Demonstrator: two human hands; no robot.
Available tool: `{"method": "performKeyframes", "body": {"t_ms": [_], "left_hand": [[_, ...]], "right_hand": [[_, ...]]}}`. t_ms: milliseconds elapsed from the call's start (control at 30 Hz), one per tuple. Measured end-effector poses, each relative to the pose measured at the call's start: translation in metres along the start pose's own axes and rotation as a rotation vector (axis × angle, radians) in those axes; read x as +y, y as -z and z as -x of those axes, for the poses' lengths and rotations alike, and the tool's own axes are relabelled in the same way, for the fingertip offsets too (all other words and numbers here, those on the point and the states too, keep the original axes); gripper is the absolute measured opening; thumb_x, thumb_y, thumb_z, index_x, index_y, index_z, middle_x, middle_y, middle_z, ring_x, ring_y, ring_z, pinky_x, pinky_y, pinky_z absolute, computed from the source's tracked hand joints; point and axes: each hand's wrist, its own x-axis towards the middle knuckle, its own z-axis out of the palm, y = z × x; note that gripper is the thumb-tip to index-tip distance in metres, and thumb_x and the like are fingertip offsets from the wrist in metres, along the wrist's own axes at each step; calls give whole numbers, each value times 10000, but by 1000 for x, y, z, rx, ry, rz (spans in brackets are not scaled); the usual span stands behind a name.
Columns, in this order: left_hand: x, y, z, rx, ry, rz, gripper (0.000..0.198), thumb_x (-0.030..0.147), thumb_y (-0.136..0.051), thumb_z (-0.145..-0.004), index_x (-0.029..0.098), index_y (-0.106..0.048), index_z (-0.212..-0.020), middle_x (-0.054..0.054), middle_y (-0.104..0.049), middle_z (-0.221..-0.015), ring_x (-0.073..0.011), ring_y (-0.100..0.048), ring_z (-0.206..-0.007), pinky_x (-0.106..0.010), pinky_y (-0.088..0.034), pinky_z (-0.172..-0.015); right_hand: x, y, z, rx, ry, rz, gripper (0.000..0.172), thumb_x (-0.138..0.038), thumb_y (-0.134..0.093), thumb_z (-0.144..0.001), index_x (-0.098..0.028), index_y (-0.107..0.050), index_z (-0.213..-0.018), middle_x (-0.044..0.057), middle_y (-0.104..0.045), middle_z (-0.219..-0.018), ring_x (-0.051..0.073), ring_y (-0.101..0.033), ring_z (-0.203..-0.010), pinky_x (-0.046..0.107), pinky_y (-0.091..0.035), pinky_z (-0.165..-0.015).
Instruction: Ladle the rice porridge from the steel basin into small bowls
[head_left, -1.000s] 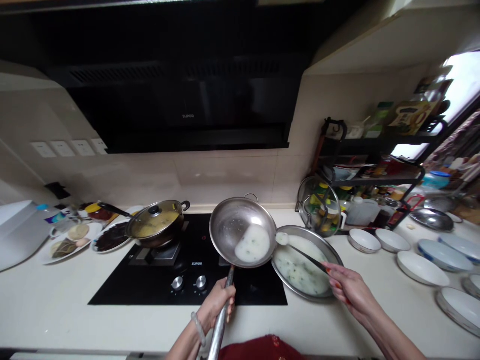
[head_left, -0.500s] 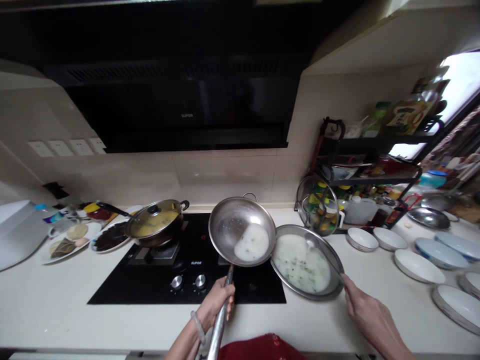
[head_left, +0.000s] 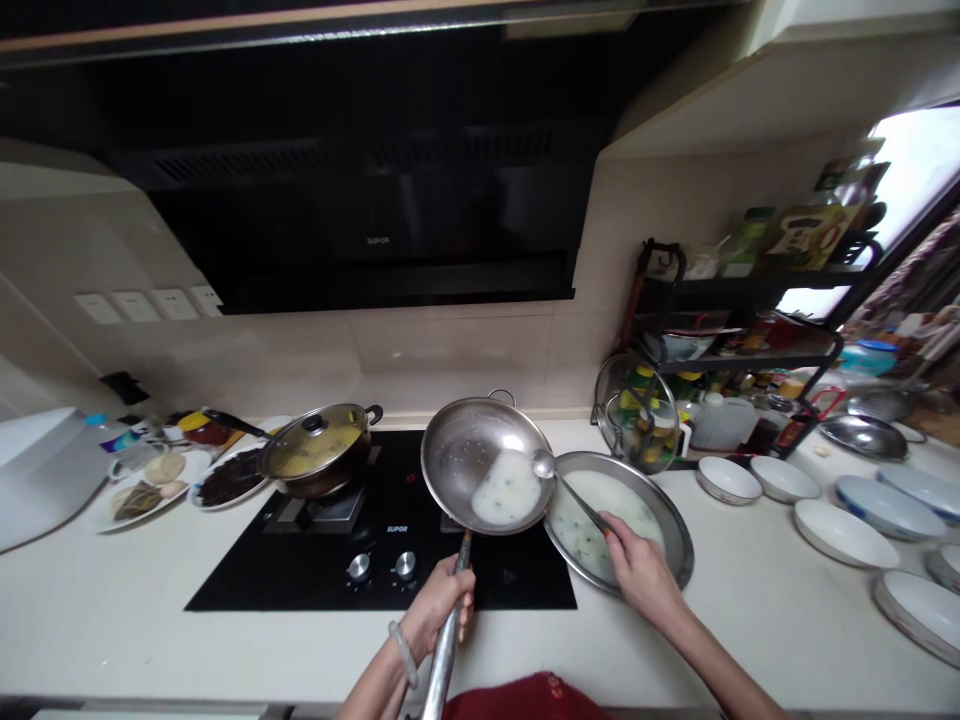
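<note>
My left hand (head_left: 445,600) is wrapped round the long handle of a steel wok (head_left: 461,455), which is tipped to the right over the stove. White soup (head_left: 507,488) with dark green flecks pools in the wok's lower right side. My right hand (head_left: 637,565) grips the handle of a metal ladle (head_left: 544,463), whose bowl is at the wok's right rim. Beneath the ladle's handle, a wide steel basin (head_left: 681,540) stands on the counter, holding more of the pale soup with green bits. The basin's left rim lies close against the wok.
A lidded pan (head_left: 315,450) stands on the left burner of the black stove (head_left: 300,575). Plates of food (head_left: 229,477) sit farther left. Several white bowls (head_left: 845,533) stand at the right, below a black spice rack (head_left: 757,285). A glass lid (head_left: 637,412) leans against the rack.
My right hand has moved left with the ladle, lifting it out of the basin to the wok's right rim. The wok and my left hand stay nearly in place.
</note>
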Motion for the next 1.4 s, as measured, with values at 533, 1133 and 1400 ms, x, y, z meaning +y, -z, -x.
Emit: {"method": "performKeyframes", "body": {"t_ms": [533,1133,1400], "left_hand": [[2,0,1,-7,-4,1,162,187,-524,-610,223,-379,-673,70,-435,-439,-73,-339,-311,-167,-292,-266],[4,-1,2,6,22,16,167,157,-497,-614,228,-378,-707,72,-432,-440,-77,-332,-313,-170,-294,-263],[4,-1,2,1,15,4,165,163,-502,-620,229,-373,-698,71,-429,-443,-76,-337,-315,-168,-288,-271]], "right_hand": [[-37,-26,-26,-142,-386,-612,312,-295,-475,-678,-127,-676,-847,-11,-504,-493,161,-499,-483,268,-369,-482],[-50,-5,-23,-149,-695,-937,286,-226,-583,-639,-122,-620,-902,-75,-397,-414,38,-267,-334,161,-115,-363],[-49,1,-22,-183,-706,-969,308,-243,-597,-621,-119,-614,-902,-92,-381,-403,22,-252,-329,156,-97,-377]]}}
